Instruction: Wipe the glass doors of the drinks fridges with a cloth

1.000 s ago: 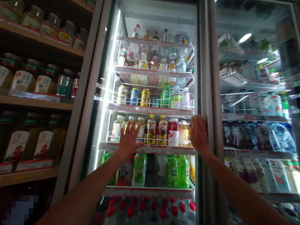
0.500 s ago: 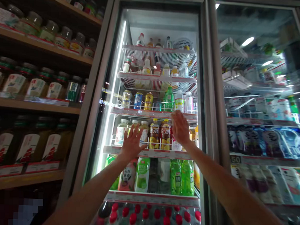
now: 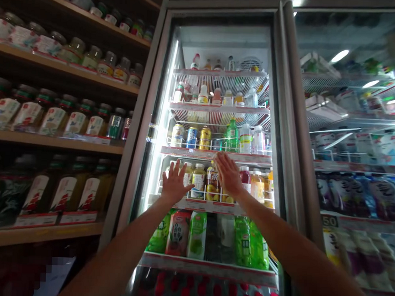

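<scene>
Your left hand (image 3: 175, 186), fingers spread wide and holding nothing visible, appears braced on the glass door (image 3: 218, 123) directly before them; your right hand (image 3: 228, 173) appears flat, fingers nearly together, anything beneath indeterminable. Judged step: flat-handed contact; the next move calls for even palm pressure.

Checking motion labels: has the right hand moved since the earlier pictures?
Yes: the right hand has moved left, away from the fridge's right door frame.
</scene>
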Action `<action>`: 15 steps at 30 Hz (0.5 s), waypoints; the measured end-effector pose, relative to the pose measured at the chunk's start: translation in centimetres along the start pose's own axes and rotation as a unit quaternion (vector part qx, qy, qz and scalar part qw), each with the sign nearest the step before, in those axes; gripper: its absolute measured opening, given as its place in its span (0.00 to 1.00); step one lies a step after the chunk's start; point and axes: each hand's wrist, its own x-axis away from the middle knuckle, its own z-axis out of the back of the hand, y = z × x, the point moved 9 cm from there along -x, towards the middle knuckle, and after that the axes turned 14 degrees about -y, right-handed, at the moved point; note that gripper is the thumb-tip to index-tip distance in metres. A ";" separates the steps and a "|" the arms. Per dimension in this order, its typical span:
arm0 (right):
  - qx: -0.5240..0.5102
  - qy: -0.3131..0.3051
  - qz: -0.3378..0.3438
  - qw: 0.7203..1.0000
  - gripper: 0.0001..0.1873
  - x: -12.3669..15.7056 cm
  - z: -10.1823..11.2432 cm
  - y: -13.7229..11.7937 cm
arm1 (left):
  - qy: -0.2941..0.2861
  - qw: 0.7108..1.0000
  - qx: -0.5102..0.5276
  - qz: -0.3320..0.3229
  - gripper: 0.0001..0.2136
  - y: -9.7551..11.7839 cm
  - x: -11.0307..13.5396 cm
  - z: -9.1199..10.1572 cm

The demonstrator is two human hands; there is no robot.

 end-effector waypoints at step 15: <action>0.001 -0.050 0.094 0.994 0.29 -4.6 -2.8 -6.6 | -0.023 0.999 0.004 0.049 0.37 -5.8 1.3 0.2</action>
